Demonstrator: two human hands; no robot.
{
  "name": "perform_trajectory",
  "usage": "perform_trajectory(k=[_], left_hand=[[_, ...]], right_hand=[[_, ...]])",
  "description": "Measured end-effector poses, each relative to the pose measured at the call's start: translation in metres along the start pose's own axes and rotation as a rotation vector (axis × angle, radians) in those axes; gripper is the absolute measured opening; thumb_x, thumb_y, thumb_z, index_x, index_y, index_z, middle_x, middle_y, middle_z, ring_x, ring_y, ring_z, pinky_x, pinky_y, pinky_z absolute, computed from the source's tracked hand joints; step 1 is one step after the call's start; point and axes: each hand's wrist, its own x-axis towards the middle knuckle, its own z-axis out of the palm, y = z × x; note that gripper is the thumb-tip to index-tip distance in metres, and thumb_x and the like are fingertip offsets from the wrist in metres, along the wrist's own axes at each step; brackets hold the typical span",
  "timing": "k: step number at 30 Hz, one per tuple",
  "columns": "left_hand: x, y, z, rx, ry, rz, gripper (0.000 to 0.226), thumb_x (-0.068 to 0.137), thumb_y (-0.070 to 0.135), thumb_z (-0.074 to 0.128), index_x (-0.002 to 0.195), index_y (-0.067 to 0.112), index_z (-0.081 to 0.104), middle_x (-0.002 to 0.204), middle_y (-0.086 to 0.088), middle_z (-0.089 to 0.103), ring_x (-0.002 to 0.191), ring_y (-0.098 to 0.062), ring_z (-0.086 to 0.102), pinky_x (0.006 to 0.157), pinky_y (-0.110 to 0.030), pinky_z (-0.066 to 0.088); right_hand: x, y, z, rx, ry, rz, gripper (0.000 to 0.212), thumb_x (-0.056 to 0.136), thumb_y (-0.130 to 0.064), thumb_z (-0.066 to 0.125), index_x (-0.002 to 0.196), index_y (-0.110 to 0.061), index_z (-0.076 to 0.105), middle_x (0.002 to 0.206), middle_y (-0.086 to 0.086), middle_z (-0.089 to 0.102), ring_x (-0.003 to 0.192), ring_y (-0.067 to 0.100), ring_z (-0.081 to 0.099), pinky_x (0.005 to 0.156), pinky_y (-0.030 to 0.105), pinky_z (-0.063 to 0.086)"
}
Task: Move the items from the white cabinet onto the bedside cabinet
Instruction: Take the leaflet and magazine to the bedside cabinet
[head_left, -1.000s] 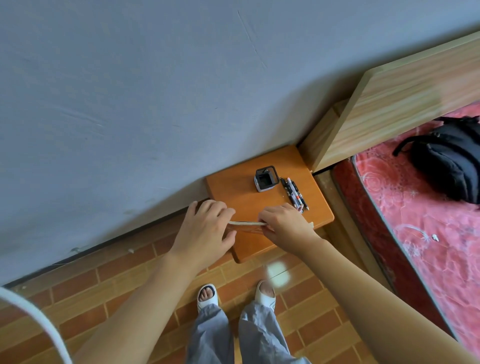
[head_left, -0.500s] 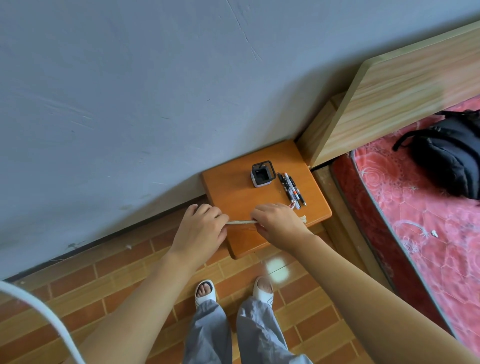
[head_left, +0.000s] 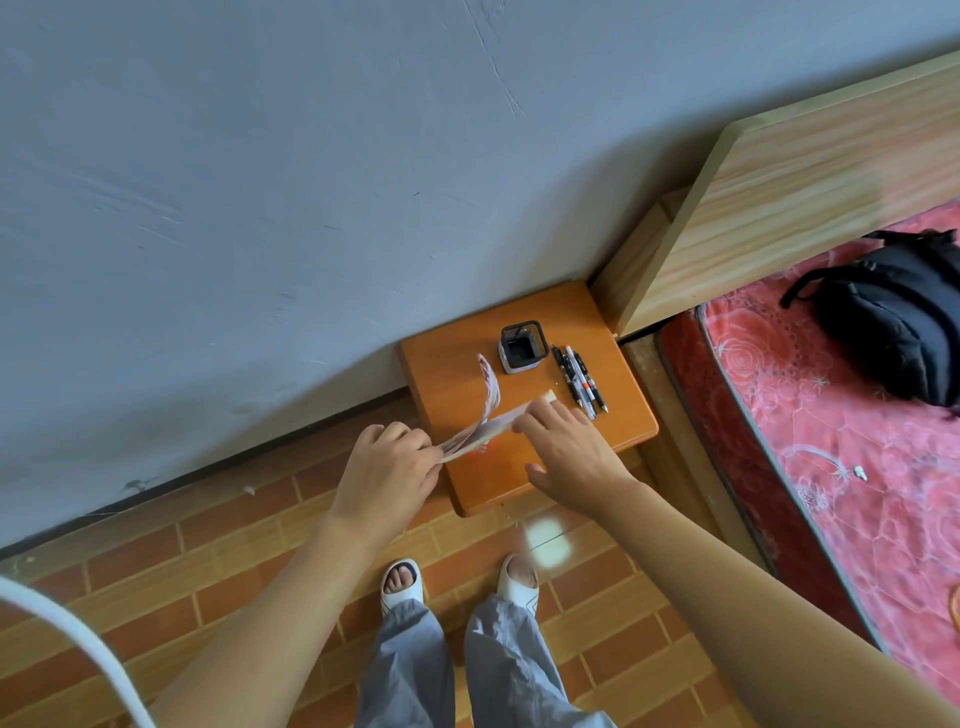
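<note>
The orange bedside cabinet (head_left: 613, 415) stands against the grey wall beside the bed. On it are a square black pen holder (head_left: 522, 347) and several pens (head_left: 579, 379) lying side by side to its right. My left hand (head_left: 387, 473) pinches the left end of a thin booklet (head_left: 485, 421) just above the cabinet top. Some of its pages curl upward and fan open. My right hand (head_left: 566, 452) is over the cabinet's front with its fingers spread, and its fingertips are at the booklet's right end.
A wooden headboard (head_left: 810, 176) and a bed with a red patterned mattress (head_left: 852, 457) are to the right, with a black backpack (head_left: 893, 317) on it. My feet in white slippers (head_left: 400, 584) stand on the brick-patterned floor. A white cable (head_left: 78, 634) crosses the lower left corner.
Both hands gripped the booklet flat; now my right hand has let go and opened, and the pages have sprung up and fanned out while my left hand keeps hold.
</note>
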Motion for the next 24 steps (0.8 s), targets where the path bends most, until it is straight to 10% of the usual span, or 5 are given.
perform_trajectory(k=[10, 18, 24], left_hand=[[-0.008, -0.008, 0.007, -0.054, 0.020, -0.032, 0.011, 0.094, 0.029, 0.069, 0.101, 0.031, 0.077, 0.101, 0.011, 0.071, 0.098, -0.015, 0.061, 0.086, -0.036, 0.048], [-0.012, -0.010, -0.001, -0.125, 0.023, -0.061, 0.011, 0.092, 0.027, 0.072, 0.099, 0.029, 0.080, 0.101, 0.012, 0.071, 0.097, -0.012, 0.060, 0.084, -0.036, 0.051], [-0.017, -0.012, -0.001, -0.232, 0.001, -0.162, 0.009, 0.089, 0.025, 0.073, 0.095, 0.029, 0.079, 0.100, 0.014, 0.071, 0.091, -0.006, 0.057, 0.080, -0.031, 0.050]], right_hand=[[0.044, -0.019, 0.008, -0.047, 0.004, -0.163, 0.083, 0.076, -0.037, 0.085, 0.146, -0.029, 0.041, 0.155, 0.001, 0.039, 0.144, 0.025, 0.036, 0.115, 0.048, 0.037], [0.060, 0.001, 0.006, -0.167, -0.017, -0.198, 0.017, 0.086, -0.032, 0.073, 0.101, -0.027, 0.068, 0.107, -0.008, 0.064, 0.126, 0.021, 0.050, 0.121, 0.055, 0.023], [0.047, 0.016, 0.005, -0.168, -0.041, -0.165, 0.006, 0.087, -0.028, 0.072, 0.090, -0.027, 0.067, 0.090, -0.010, 0.065, 0.102, 0.017, 0.058, 0.119, 0.050, 0.027]])
